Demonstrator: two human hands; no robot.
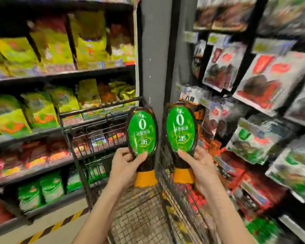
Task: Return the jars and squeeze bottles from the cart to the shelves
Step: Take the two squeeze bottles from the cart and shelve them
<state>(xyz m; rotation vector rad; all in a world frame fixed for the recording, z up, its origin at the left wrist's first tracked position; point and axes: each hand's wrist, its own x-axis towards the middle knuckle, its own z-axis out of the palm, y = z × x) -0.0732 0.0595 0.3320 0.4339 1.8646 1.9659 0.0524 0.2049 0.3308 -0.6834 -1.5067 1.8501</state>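
I hold two matching dark squeeze bottles with green oval labels and orange caps, both cap-down above the cart. My left hand (124,167) grips the left squeeze bottle (142,136) near its lower end, thumb on the label. My right hand (200,167) grips the right squeeze bottle (180,131) the same way. The black wire cart (102,131) stands below and behind them; its mesh floor shows under my forearms. The picture is blurred by motion.
Shelves (60,74) on the left carry yellow, green and red bags. A grey pillar (155,55) rises behind the cart. Racks on the right (264,95) hold packets with red and green prints. A yellow-black striped floor line (60,224) runs at lower left.
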